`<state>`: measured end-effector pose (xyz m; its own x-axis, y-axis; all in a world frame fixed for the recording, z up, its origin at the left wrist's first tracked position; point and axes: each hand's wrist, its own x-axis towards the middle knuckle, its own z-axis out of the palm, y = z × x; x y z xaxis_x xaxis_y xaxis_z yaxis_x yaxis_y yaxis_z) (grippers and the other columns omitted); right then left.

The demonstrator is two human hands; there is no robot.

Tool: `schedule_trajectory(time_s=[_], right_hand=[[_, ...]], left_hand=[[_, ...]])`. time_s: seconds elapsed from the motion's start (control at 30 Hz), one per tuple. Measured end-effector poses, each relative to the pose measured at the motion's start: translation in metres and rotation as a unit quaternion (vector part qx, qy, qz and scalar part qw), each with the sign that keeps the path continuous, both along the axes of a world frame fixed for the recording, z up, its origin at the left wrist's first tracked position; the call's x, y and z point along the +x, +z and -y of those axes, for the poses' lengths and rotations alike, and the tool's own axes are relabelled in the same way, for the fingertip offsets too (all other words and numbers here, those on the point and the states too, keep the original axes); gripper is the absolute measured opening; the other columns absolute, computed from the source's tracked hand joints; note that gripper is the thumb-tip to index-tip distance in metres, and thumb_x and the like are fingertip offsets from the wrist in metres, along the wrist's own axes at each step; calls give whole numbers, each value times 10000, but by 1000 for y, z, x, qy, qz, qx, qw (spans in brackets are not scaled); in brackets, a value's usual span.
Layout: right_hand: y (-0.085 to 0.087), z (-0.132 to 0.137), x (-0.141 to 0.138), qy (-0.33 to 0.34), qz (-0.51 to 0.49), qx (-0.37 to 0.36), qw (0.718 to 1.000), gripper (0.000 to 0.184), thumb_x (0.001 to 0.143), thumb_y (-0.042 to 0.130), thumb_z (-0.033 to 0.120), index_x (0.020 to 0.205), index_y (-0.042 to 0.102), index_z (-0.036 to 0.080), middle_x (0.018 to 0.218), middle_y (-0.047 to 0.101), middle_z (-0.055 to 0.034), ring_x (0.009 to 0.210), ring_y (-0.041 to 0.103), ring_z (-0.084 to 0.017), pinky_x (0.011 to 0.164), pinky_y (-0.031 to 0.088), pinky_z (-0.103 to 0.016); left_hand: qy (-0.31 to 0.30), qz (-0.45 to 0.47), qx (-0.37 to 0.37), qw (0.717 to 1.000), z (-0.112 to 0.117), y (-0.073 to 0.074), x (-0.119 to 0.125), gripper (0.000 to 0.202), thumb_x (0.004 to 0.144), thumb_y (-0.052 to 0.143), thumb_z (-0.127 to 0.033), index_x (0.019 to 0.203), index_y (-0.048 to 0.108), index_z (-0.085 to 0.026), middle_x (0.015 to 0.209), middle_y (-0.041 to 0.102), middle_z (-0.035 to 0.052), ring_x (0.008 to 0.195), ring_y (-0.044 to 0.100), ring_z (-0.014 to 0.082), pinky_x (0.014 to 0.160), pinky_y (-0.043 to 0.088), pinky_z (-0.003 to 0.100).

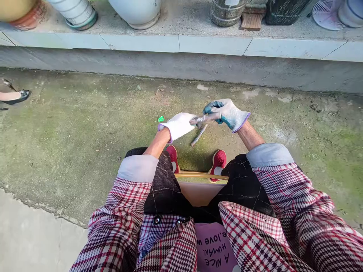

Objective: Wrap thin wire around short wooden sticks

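Ground: I am crouching or sitting over a mossy concrete ground (85,124), looking down at it, and it is stained green and grey.

Ledge: a tiled ledge (181,43) is running across the far side, carrying a white ceramic pot (136,11), a dented metal bucket (225,13), a small wooden board (252,20) and a white plastic grille (326,15), among other containers.

Nearby person: another person's foot in a black shoe (19,96) is showing at the far left, well apart from my hands.

Clothing: I am wearing a red-and-white plaid jacket (297,211) with its sleeves pushed up, dark quilted trousers (244,185), a pink printed shirt (214,249) and red shoes (218,164).

Hands: my right hand (225,115), in a grey knit glove with blue coating, is curling closed around a metal rod (204,119). My left hand (177,126), in a white knit glove, is meeting the rod's far end, though I cannot tell whether it is gripping.

Small items: a second metal rod (199,135) is lying on the ground just below my hands, between them and my shoes. A small green scrap (160,119) is lying just beside my left hand.
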<state>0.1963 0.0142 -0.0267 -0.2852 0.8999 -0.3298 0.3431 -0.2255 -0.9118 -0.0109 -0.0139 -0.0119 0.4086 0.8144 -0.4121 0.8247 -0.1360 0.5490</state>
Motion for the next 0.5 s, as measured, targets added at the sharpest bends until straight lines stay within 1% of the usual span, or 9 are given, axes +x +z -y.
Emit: schedule_trajectory(time_s=[0.07,0.13,0.2,0.27,0.3,0.37,0.43,0.5], right_hand=[[1,3,-6,-11,-28,-3,1000,220,791,722,367,787,699,148,585,605,5,458,443,-74,417,345,-215],[2,8,-13,-13,-38,-6,999,233,831,688,376,815,700,144,618,641,-12,453,449,-71,413,349,-212],[4,14,-19,4,-31,2,1000,235,844,668,359,879,723,133,681,686,-29,457,448,-63,416,346,-208],[8,19,-23,53,-3,18,998,232,838,664,333,909,746,129,722,711,-32,468,455,-59,433,352,-207],[10,21,-23,83,17,32,996,219,833,660,317,897,754,130,719,711,-26,479,464,-61,450,360,-208],[15,22,-21,130,70,72,986,190,831,643,282,859,763,138,685,689,-9,512,491,-73,489,377,-214],[19,18,-14,136,125,120,975,181,835,615,241,839,771,147,662,664,-2,562,519,-96,530,393,-229],[19,11,-4,114,159,149,969,183,832,601,203,842,775,151,677,663,-9,617,544,-119,575,417,-247]], left_hand=[[72,86,-27,993,-1,-3,0,301,866,573,-221,1113,738,-178,826,728,51,641,617,145,597,492,261],[142,138,-38,979,-3,-7,-1,323,874,555,-218,1156,710,-180,837,722,49,603,593,125,556,488,244],[188,140,-28,972,-6,-12,-3,331,884,544,-232,1176,691,-183,847,722,50,599,590,123,551,494,241],[201,97,-13,975,-9,-16,-6,339,889,530,-239,1185,684,-183,852,729,55,617,609,137,578,505,251],[192,60,-1,980,-10,-17,-7,336,886,527,-237,1174,692,-185,861,735,60,648,631,151,606,511,258],[143,-35,30,989,-12,-19,-8,317,865,534,-221,1118,723,-199,896,750,76,763,682,197,684,517,279],[71,-125,49,988,-11,-19,-7,304,836,555,-213,1072,748,-220,939,760,93,885,705,245,752,512,303],[4,-162,43,986,-8,-17,-5,301,827,565,-220,1054,761,-234,953,762,100,914,706,262,766,504,315]])
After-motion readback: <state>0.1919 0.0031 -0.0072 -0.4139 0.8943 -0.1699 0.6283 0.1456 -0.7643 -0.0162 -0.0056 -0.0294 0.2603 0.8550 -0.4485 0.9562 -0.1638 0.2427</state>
